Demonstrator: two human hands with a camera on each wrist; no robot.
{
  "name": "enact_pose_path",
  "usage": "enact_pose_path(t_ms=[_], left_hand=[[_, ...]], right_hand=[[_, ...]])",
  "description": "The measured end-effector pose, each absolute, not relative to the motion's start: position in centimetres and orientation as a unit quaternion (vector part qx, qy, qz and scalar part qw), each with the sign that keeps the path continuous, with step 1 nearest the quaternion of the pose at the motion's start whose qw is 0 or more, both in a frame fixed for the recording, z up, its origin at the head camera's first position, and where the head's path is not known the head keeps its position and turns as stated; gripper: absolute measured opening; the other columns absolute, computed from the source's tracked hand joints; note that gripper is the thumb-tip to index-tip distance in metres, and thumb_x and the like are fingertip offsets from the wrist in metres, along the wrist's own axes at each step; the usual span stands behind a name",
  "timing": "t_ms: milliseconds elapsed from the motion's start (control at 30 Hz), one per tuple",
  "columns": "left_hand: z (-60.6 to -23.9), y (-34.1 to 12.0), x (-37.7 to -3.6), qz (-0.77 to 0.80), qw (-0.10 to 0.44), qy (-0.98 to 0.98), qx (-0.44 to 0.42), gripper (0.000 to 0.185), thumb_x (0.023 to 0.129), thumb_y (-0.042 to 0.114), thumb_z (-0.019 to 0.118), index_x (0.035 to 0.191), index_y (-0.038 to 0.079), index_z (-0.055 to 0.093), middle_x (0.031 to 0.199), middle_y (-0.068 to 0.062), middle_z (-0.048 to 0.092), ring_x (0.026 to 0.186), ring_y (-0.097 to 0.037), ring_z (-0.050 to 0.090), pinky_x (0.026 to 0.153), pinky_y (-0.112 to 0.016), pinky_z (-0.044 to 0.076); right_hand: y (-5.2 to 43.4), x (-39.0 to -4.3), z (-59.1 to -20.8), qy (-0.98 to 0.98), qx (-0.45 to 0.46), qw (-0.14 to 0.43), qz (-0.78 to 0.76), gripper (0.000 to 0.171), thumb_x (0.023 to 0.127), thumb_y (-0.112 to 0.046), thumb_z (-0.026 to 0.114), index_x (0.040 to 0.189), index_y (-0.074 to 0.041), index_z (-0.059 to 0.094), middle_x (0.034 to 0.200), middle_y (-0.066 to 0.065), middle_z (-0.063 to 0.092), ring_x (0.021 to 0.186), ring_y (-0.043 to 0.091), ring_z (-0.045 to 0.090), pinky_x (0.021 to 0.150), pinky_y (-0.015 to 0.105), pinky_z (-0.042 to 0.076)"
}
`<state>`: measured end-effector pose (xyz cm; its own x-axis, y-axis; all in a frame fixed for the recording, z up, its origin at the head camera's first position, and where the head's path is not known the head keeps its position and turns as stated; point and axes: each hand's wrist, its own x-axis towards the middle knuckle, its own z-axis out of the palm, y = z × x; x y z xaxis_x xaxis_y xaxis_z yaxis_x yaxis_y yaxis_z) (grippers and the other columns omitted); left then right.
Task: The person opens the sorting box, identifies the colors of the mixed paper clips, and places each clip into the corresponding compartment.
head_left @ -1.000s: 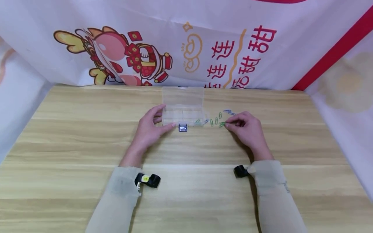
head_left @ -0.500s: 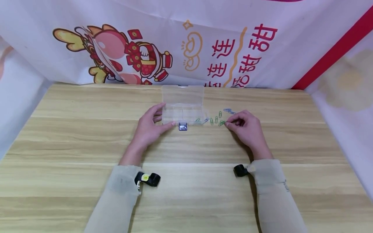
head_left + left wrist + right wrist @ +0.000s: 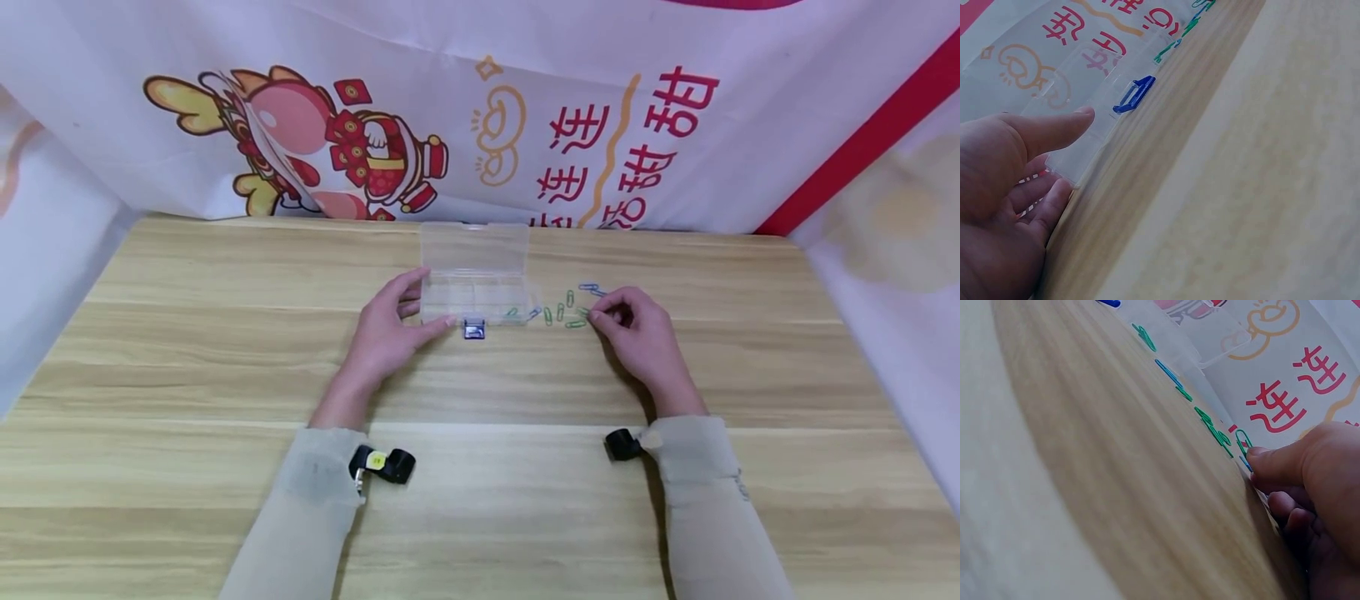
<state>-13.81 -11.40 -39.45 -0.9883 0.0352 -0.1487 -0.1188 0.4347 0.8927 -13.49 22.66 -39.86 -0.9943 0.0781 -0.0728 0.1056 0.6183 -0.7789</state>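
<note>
A clear plastic compartment box [image 3: 474,296] stands at the back middle of the table with its lid [image 3: 475,248] raised. My left hand [image 3: 386,321] grips its left end, thumb over the front edge and fingers at the side. A blue latch [image 3: 1135,94] hangs at the box's front. My right hand [image 3: 633,329] pinches a green paper clip [image 3: 1243,440] between thumb and forefinger, to the right of the box. Another green paper clip [image 3: 575,324] lies just below that hand's fingertips. Inside the box's right front compartment is a green clip [image 3: 512,314].
Several loose green clips [image 3: 559,312] lie between the box and my right hand. A blue clip [image 3: 535,313] is by the box's right end, and more blue clips [image 3: 588,287] lie behind the right fingertips. A printed cloth [image 3: 300,142] hangs along the table's back edge.
The right fingers have drawn one green paper clip up, apart from the green clip it overlapped. My left hand keeps its hold on the box.
</note>
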Motion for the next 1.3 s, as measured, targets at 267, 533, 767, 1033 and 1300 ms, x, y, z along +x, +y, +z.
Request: enact_pose_path(t_ms=[267, 533, 767, 1033, 1300], left_hand=[[-39.47, -11.41, -13.71, 0.534, 0.069, 0.842, -0.025, 0.083, 0.093, 0.026, 0.087, 0.164, 0.024, 0.045, 0.158, -0.012, 0.053, 0.143, -0.033, 0.057, 0.123, -0.045, 0.051], [-39.64, -11.37, -13.71, 0.529, 0.072, 0.845, -0.028, 0.084, 0.093, 0.027, 0.088, 0.165, 0.025, 0.044, 0.160, -0.012, 0.053, 0.144, -0.033, 0.057, 0.122, -0.045, 0.051], [-39.58, -11.44, -13.82, 0.532, 0.073, 0.843, -0.026, 0.084, 0.093, 0.027, 0.087, 0.165, 0.024, 0.044, 0.160, -0.012, 0.053, 0.144, -0.033, 0.056, 0.123, -0.045, 0.051], [-39.30, -11.38, -13.81, 0.535, 0.072, 0.842, -0.021, 0.084, 0.093, 0.027, 0.087, 0.165, 0.023, 0.045, 0.160, -0.013, 0.053, 0.144, -0.034, 0.057, 0.123, -0.045, 0.050], [-39.31, -11.38, -13.80, 0.534, 0.072, 0.842, -0.024, 0.084, 0.092, 0.026, 0.088, 0.164, 0.023, 0.045, 0.159, -0.013, 0.053, 0.143, -0.034, 0.057, 0.123, -0.045, 0.050]], right_hand=[[22.34, -13.40, -39.84, 0.895, 0.071, 0.004, -0.440, 0.021, 0.108, -0.027, 0.066, 0.121, -0.010, 0.068, 0.114, 0.012, 0.062, 0.102, 0.027, 0.052, 0.087, 0.035, 0.044], [22.02, -13.25, -39.89, 0.892, 0.088, -0.004, -0.444, 0.022, 0.107, -0.030, 0.068, 0.120, -0.011, 0.070, 0.114, 0.011, 0.064, 0.102, 0.026, 0.053, 0.087, 0.034, 0.046], [21.93, -13.39, -39.93, 0.892, 0.088, -0.014, -0.444, 0.020, 0.106, -0.028, 0.069, 0.117, -0.012, 0.072, 0.112, 0.010, 0.067, 0.099, 0.025, 0.055, 0.085, 0.033, 0.047], [22.00, -13.43, -40.04, 0.891, 0.083, -0.021, -0.445, 0.019, 0.106, -0.027, 0.070, 0.115, -0.011, 0.073, 0.109, 0.010, 0.067, 0.097, 0.024, 0.055, 0.082, 0.031, 0.047], [21.99, -13.41, -40.01, 0.893, 0.082, -0.019, -0.442, 0.019, 0.106, -0.027, 0.070, 0.116, -0.011, 0.072, 0.109, 0.010, 0.067, 0.097, 0.024, 0.055, 0.083, 0.032, 0.047]])
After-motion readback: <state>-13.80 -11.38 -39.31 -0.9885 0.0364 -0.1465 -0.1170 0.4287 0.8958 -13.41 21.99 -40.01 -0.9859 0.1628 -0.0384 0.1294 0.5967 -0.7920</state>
